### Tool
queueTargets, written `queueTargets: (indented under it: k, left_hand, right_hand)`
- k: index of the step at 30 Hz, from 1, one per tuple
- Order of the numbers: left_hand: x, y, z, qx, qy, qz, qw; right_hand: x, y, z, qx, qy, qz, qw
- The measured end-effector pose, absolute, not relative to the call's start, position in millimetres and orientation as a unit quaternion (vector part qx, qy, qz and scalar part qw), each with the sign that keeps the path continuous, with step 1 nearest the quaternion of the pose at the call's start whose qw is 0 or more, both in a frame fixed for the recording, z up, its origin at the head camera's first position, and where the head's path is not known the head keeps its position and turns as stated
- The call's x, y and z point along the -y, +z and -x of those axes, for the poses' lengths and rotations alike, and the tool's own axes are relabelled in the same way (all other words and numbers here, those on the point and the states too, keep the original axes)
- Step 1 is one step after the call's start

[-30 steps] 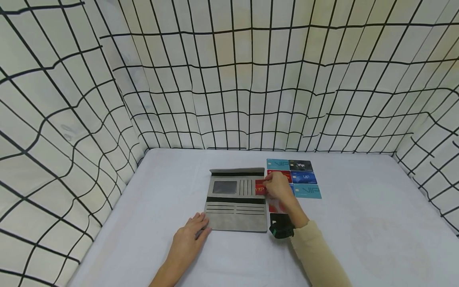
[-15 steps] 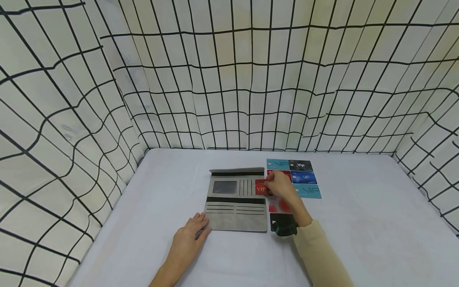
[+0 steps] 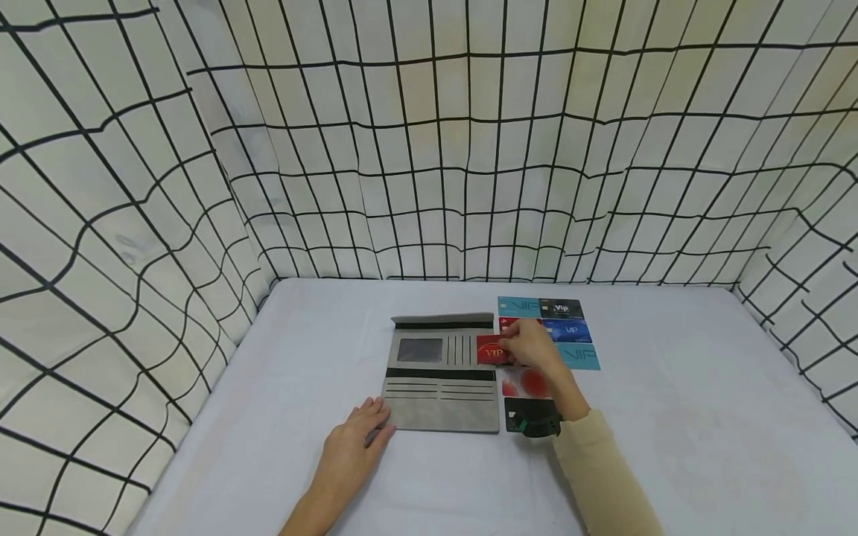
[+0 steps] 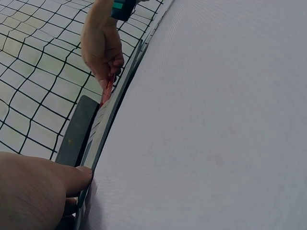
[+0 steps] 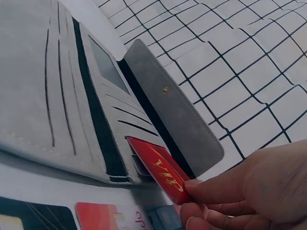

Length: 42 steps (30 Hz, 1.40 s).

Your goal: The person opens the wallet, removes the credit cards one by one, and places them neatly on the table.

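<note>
A grey wallet (image 3: 439,414) lies unfolded on the white table, with card slots and a clear window on its inner face. My right hand (image 3: 536,350) pinches a red VIP card (image 3: 490,350) between thumb and fingers at the wallet's right side. In the right wrist view, the far end of the red card (image 5: 156,165) sits in a slot, and the thumb (image 5: 216,189) lies on its near end. My left hand (image 3: 355,447) rests at the wallet's lower left corner. The left wrist view has its thumb (image 4: 76,177) against the wallet's edge.
Several cards lie in rows right of the wallet: a black Vip card (image 3: 561,309), a blue VIP card (image 3: 570,330), a teal card (image 3: 582,357), a red-and-pink card (image 3: 523,383) and others. White cloth walls (image 3: 429,171) with a black grid enclose the table's back and sides.
My right hand has shifted slightly right with the red VIP card, and more of that card shows outside the slot. The left hand and wallet have stayed in place.
</note>
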State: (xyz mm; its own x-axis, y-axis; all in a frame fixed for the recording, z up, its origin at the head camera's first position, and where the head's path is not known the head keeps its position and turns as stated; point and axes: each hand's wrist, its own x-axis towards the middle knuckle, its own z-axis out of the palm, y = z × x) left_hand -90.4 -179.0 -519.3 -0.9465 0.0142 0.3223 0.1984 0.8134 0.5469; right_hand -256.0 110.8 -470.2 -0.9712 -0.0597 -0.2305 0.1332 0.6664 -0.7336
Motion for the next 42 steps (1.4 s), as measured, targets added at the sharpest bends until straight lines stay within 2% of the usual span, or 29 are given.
queueTargets:
  k: [15,23,31,42]
  left_hand:
    - [178,-517,91,0.941,-0.302,0.055,0.143]
    - [178,-519,92,0.94,-0.297,0.053,0.157]
    - [177,-518,93,0.942,-0.302,0.043,0.138]
    - [178,-519,92,0.941,-0.302,0.049,0.146]
  right_hand:
    - [-136,-464,262,-0.878,-0.454,-0.032,0.149]
    - [-146,-459,263,-0.862,-0.48,-0.031,0.163]
    - [-152,-458,263,-0.864,-0.476,-0.023,0.161]
    - [-174,-449,259,-0.862,-0.485,-0.027,0.149]
